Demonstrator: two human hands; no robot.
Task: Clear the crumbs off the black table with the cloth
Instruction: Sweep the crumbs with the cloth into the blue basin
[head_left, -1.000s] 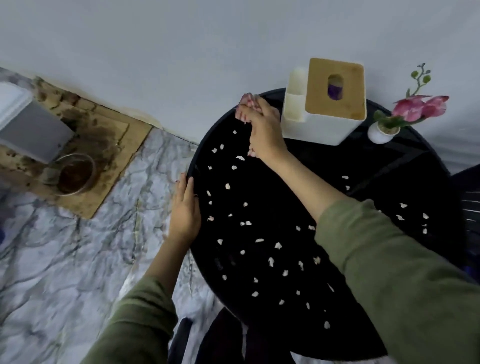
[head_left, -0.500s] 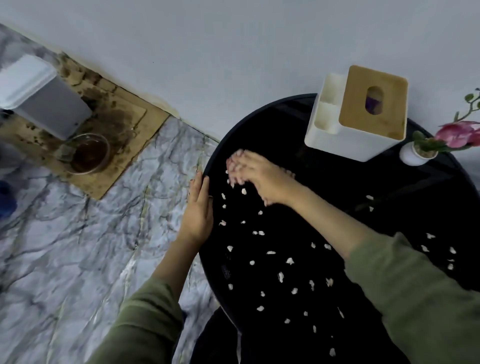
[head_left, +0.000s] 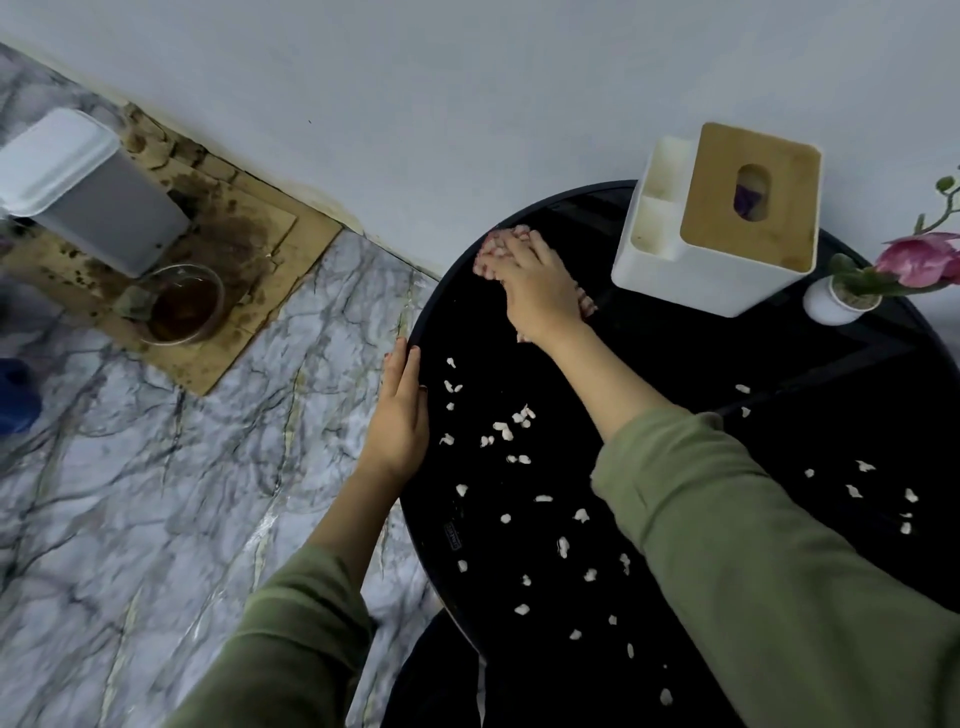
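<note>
A round black table carries several white crumbs, most in its near half, a few at the right. My right hand lies flat at the table's far left, pressing down a pink-and-white cloth whose edges show past my fingers and at my wrist. My left hand rests with straight fingers against the table's left rim, palm toward the edge, holding nothing.
A white tissue box with a wooden lid stands at the table's back, a small white vase with a pink flower to its right. On the marble floor at left are a grey bin, a glass bowl and stained cardboard.
My right hand with the cloth swept toward me, then moved back to the table's far left. Crumbs near the middle are bunched closer together. My left hand stayed at the rim.
</note>
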